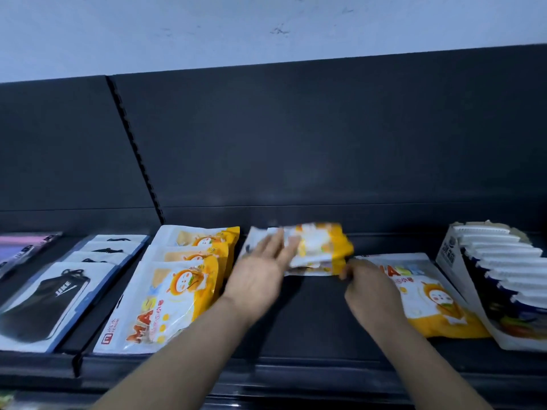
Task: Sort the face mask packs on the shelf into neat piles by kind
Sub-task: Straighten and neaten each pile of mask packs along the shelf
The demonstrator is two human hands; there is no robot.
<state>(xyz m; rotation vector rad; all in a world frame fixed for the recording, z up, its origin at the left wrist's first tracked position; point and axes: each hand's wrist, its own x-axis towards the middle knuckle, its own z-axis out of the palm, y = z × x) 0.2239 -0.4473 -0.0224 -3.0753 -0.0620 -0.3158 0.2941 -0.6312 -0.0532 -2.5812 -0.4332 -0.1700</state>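
**Both hands on a bundle of orange mask packs, mid-shelf**

I see the bundle of packs [318, 250] at the back of the shelf [296, 324], roughly in its middle. They are glossy plastic pouches, white with orange edges, stacked unevenly and blurred, so I cannot read the print on them.

My left grip [260, 269] lies flat against the bundle's left side. Its fingers are straight and spread, the palm is open, and nothing is clasped in it. My right grip [368, 287] has its fingers curled, pinching the bundle's lower right corner.

To the left sits an overlapping pile of matching pouches [183, 279], slick and puffy, with a cartoon face and "MASK" in orange letters. It touches my left forearm. A single pouch [426, 297] of the same kind lies flat under my right wrist, partly covered by it.

Further left is a row of flat clear sleeves holding black cloth masks [56, 294], each on a white card. Beyond them are purple packs [20, 247], cut off by the frame edge.

At the far right, an open cardboard display box [450, 255] holds a slanted row of white and dark blue items, and it stands right beside the single pouch.

The shelf is matt dark metal with a raised front lip. A plain dark back panel [296, 137] rises behind it, with a notched upright strip on its left.
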